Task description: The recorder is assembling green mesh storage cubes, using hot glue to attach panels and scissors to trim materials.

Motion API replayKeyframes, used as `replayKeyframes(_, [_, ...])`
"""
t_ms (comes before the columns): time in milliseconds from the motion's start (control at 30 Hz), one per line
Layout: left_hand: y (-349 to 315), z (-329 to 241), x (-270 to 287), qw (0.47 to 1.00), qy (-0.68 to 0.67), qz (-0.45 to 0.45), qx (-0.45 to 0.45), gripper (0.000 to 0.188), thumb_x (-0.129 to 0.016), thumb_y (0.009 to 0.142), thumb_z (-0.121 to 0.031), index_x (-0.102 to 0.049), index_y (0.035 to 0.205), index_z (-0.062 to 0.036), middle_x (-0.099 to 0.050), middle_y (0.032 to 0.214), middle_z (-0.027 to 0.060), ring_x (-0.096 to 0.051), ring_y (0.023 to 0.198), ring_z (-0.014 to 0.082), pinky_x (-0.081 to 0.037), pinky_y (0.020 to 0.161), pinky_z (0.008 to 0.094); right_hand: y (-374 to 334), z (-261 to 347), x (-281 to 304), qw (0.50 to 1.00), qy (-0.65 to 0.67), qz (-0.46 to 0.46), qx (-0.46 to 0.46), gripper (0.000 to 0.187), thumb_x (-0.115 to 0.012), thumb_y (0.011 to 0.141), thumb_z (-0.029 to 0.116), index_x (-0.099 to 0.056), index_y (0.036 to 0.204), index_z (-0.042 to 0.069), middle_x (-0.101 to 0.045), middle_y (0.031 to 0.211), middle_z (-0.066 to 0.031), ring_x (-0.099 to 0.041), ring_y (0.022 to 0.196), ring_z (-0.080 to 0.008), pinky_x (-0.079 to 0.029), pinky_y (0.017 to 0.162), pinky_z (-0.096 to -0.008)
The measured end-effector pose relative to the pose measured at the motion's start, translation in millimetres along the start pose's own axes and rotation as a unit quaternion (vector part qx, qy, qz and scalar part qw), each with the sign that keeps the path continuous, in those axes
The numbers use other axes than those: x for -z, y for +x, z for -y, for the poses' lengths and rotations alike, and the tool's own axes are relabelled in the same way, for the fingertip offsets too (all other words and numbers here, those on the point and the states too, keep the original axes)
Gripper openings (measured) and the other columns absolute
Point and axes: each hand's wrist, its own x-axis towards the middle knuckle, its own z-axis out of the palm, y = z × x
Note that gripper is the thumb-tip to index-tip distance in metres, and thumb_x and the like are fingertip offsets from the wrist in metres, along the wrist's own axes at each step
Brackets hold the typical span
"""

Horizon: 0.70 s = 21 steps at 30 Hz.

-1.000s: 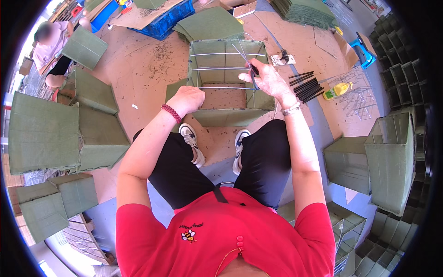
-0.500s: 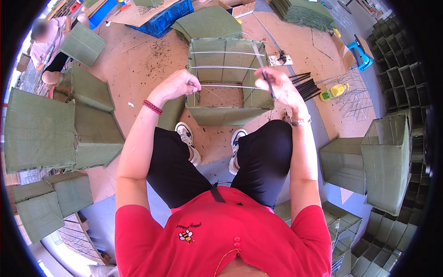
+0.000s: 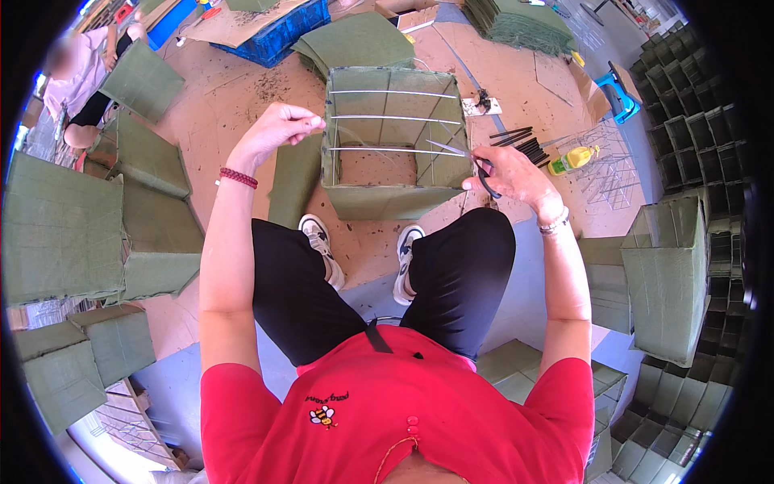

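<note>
In my right hand (image 3: 516,173) is a pair of scissors (image 3: 486,173) with black handles, its blades pointing left over the frame's near right corner. My left hand (image 3: 282,133) is pinched closed by the left side of the same frame. A thin pale thread (image 3: 355,135) seems to trail from its fingertips across the opening. Between my hands stands a box-shaped wire frame covered in green mesh cloth (image 3: 395,202). White metal rods (image 3: 393,118) cross its open top, and the brown floor shows through it.
Black rods (image 3: 528,147) and a yellow bottle (image 3: 574,160) lie to the right. Green covered frames (image 3: 64,226) crowd the left, with more (image 3: 665,274) at the right. Stacked green sheets (image 3: 516,28) lie at the back. A person (image 3: 81,81) sits far left.
My right hand has moved right and nearer to me, and the scissors have swung from pointing away to pointing left. My left hand has moved left and slightly away from me.
</note>
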Motion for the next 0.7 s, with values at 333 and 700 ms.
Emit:
replayKeyframes(333, [-2.5, -1.8, 4.5, 0.975, -0.191, -0.095, -0.065, 0.023, -0.061, 0.088, -0.02, -0.067, 0.097, -0.0003, -0.051, 0.067, -0.0044, -0.043, 0.06, 0.0049, -0.035, 0.055, 0.0195, 14.7, 44.2, -31.3, 0.988, -0.003, -0.041, 0.146, 0.049, -0.073, 0.069, 0.043, -0.054, 0.084, 0.0, -0.056, 0.067, -0.0139, -0.058, 0.067, -0.032, -0.042, 0.057, -0.0364])
replayKeyframes(700, [-13.3, -5.5, 0.7, 0.975, -0.219, -0.017, -0.041, 0.024, -0.061, 0.088, -0.021, -0.066, 0.097, -0.0005, -0.051, 0.069, -0.0053, -0.043, 0.062, 0.0047, -0.034, 0.056, 0.0195, 85.0, 95.5, -96.8, 0.976, -0.17, -0.069, 0.12, 0.039, -0.069, 0.067, 0.046, -0.061, 0.066, 0.008, -0.062, 0.064, -0.0099, -0.063, 0.067, -0.0249, -0.042, 0.071, -0.0409])
